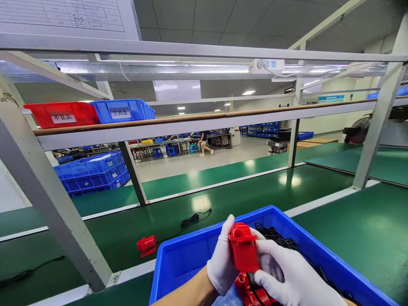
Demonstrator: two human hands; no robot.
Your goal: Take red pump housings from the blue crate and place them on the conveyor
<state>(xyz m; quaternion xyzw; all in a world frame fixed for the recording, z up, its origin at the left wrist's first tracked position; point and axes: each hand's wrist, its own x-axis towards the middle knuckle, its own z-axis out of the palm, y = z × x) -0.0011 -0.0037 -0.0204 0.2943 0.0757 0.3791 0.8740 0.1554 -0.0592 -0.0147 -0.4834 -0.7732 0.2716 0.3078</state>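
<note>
Both my hands wear white gloves and hold a red plastic part (244,248) above a blue bin (178,259) at the bottom of the view. My left hand (221,263) wraps its left side, thumb up beside the round top. My right hand (287,272) closes on its right side and lower edge. More red parts (251,291) and black cables (277,238) lie in the bin beneath my hands.
A red part with a black cord (146,245) lies on the green conveyor belt (223,199) beyond the bin. A grey frame post (54,204) slants at left. Red (62,114) and blue (123,109) labelled bins sit on the upper shelf. Stacked blue crates (92,172) stand behind.
</note>
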